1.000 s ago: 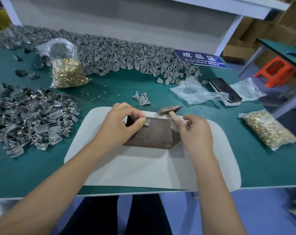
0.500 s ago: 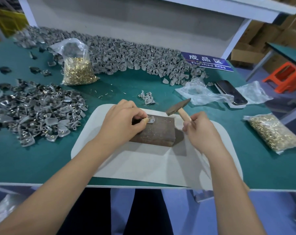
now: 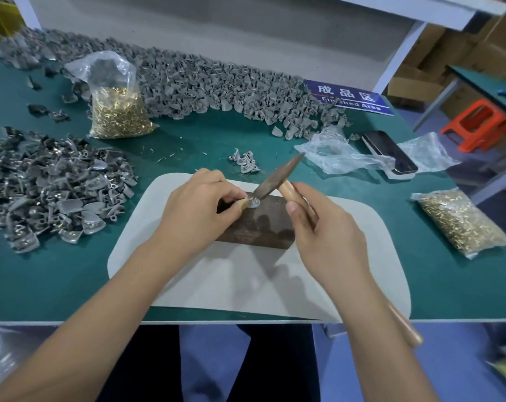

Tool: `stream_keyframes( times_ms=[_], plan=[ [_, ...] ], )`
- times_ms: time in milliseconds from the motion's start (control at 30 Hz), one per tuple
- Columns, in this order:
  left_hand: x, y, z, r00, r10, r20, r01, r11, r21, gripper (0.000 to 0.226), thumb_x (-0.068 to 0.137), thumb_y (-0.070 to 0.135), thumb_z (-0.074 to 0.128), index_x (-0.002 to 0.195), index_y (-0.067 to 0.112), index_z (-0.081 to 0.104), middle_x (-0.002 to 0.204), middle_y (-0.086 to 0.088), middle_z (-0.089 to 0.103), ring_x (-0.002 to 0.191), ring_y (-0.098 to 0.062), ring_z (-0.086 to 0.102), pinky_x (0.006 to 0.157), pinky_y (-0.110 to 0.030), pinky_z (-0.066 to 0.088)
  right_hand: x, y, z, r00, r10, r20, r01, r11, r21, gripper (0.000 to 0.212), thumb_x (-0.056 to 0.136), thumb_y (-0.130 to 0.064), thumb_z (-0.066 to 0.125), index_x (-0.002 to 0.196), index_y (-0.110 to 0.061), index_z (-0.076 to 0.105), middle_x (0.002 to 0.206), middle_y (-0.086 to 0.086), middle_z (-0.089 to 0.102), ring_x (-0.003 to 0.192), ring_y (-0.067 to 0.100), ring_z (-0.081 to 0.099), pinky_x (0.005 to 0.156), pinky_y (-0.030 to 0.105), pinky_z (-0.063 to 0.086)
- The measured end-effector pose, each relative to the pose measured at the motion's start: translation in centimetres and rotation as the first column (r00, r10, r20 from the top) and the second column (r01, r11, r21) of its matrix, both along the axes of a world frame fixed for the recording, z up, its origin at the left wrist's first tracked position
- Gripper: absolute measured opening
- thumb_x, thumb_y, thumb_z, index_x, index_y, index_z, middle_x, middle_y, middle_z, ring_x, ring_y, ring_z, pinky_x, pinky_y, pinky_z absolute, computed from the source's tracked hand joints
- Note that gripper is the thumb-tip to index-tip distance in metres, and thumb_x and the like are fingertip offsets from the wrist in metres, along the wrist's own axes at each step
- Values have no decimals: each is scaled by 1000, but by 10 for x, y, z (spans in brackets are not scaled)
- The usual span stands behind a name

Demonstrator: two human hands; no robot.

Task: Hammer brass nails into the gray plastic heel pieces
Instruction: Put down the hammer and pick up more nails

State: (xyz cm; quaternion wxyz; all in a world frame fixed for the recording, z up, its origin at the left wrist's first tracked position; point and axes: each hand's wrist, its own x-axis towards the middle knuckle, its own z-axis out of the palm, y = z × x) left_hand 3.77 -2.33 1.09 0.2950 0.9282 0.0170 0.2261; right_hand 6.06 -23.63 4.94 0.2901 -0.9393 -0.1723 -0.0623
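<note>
The left hand (image 3: 199, 210) pinches the heel piece (image 3: 253, 203) while the right hand (image 3: 324, 227) grips the hammer (image 3: 277, 178); an off-centre blow could strike the fingertips.

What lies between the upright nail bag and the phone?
In the head view, between the nail bag and the phone: a small cluster of heel pieces and crumpled clear plastic.
</note>
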Motion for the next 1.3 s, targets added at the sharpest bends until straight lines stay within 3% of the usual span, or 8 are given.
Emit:
stream_keyframes(
  times_ms=[167, 300, 667, 767, 900, 1067, 1167, 1300],
  plan=[
    [1, 1, -3, 1000, -4, 20, 4, 999, -38, 5, 92, 40, 70, 91, 37, 75, 84, 12, 55, 91, -10, 49, 69, -33, 46, -6, 1, -5, 975, -121, 187, 108, 991, 78, 35, 103, -44, 48, 138, -49, 47, 104, -12, 75, 91, 16, 63, 69, 36, 49],
    [-1, 1, -1, 999, -35, 8, 35, 999, -35, 5, 92, 39, 71, 93, 35, 75, 85, 11, 55, 91, -13, 50, 70, -34, 46, -11, 4, -7, 970, -156, 184, 124, 977, 175, 37, 102, -45, 48, 139, -49, 51, 118, -21, 70, 98, 7, 61, 72, 30, 46],
    [-1, 5, 1, 999, -11, -35, 10, 1000, -25, 8, 93, 45, 69, 97, 41, 75, 86, 13, 56, 94, -7, 46, 67, -29, 34, -16, 10, -19, 981, -127, 148, 111, 988, 110, 36, 102, -42, 49, 136, -50, 52, 109, -17, 72, 97, 10, 56, 68, 30, 40],
    [-1, 5, 1, 999, -8, -52, 6, 999, -35, 7, 93, 46, 69, 95, 42, 75, 86, 13, 56, 93, -6, 46, 66, -30, 35, -15, 11, -19, 986, -110, 126, 107, 994, 29, 34, 103, -42, 47, 135, -52, 51, 96, -15, 72, 86, 14, 57, 65, 32, 39],
    [-1, 5, 0, 999, -10, -50, 7, 999, -51, 5, 92, 45, 69, 91, 44, 74, 86, 13, 56, 93, -6, 46, 62, -23, 31, -17, 11, -19, 982, -164, 96, 149, 978, 150, 35, 103, -43, 49, 137, -52, 52, 114, -23, 72, 100, 5, 59, 72, 30, 44],
    [0, 6, -1, 999, -5, -48, 2, 998, -59, 6, 91, 48, 69, 91, 44, 74, 87, 13, 58, 91, -5, 46, 63, -28, 35, -16, 10, -14, 981, -136, 135, 136, 991, 10, 34, 104, -39, 52, 136, -52, 53, 99, -14, 74, 87, 15, 58, 65, 32, 37],
    [0, 6, -2, 999, -6, -42, 3, 998, -65, 5, 91, 48, 70, 90, 45, 73, 86, 14, 58, 91, -6, 47, 64, -29, 37, -18, 12, -11, 967, -190, 171, 179, 981, 75, 37, 104, -40, 50, 139, -49, 56, 103, -12, 74, 86, 14, 58, 65, 31, 35],
    [0, 7, -3, 999, 3, -35, -5, 997, -72, 4, 90, 47, 72, 89, 44, 74, 85, 14, 58, 90, -6, 47, 66, -32, 41, -18, 12, -6, 983, -111, 146, 120, 992, -49, 35, 104, -41, 50, 138, -50, 55, 102, -10, 75, 89, 23, 66, 65, 33, 37]
  ],
)
